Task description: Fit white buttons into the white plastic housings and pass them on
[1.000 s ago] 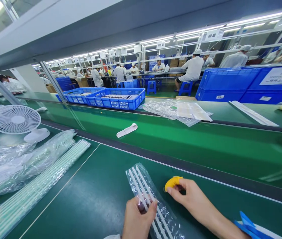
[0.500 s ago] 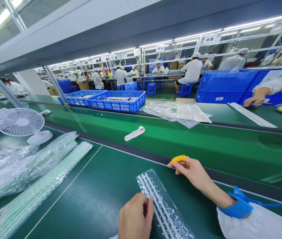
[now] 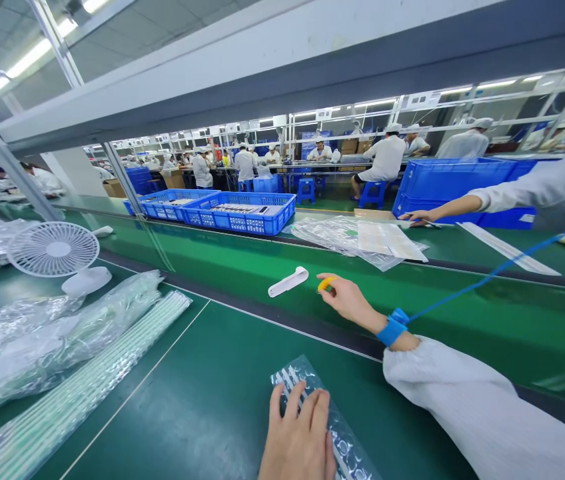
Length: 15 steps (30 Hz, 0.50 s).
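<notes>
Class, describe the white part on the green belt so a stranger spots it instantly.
Find the green belt crossing the picture beyond the table. The slim white part lies on it, just left of the right hand. It is unwrapped, unlike the bagged strips under the left hand.

Bright, lit by tubes at ten o'clock; beam shadowed underneath. Packet glints at five, belt streaked with reflections at four, co-worker's sleeve smeared at three; edges stretched.

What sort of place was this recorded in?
Probably a factory assembly floor: a long green belt lies in front, blue baskets stand beyond it, and several workers in white sit or stand behind.
</notes>
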Tool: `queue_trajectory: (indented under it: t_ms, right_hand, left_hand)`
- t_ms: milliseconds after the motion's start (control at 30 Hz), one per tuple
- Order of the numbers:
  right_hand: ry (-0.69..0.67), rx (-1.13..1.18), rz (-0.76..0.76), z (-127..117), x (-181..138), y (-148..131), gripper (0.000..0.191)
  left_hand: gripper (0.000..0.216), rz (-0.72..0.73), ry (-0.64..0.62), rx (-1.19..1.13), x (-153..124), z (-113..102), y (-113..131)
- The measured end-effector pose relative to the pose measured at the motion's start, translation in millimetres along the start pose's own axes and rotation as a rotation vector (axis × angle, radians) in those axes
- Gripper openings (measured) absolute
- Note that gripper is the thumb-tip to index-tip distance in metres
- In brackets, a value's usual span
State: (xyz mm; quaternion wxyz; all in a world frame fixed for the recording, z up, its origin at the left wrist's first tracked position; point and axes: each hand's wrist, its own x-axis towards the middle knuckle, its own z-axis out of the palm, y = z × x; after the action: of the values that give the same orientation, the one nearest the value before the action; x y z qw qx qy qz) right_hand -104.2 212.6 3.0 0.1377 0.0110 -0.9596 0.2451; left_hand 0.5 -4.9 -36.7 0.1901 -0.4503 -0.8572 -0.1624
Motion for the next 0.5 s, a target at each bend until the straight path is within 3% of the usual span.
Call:
queue_trajectory:
  t_ms: [200,500]
  right_hand:
    - [-0.047,-0.209,-0.127,16.8,28.7,0.6,0.02]
    - [-0.138,-0.338,-0.217,13.5,47.1,20.3,0.025]
  left_hand:
    - [0.03,-0.096,0.101,-0.003,-7.5,7.8,-6.2]
    - [0.024,-0.145,0.255,-0.101,-4.1,-11.8,-14.8]
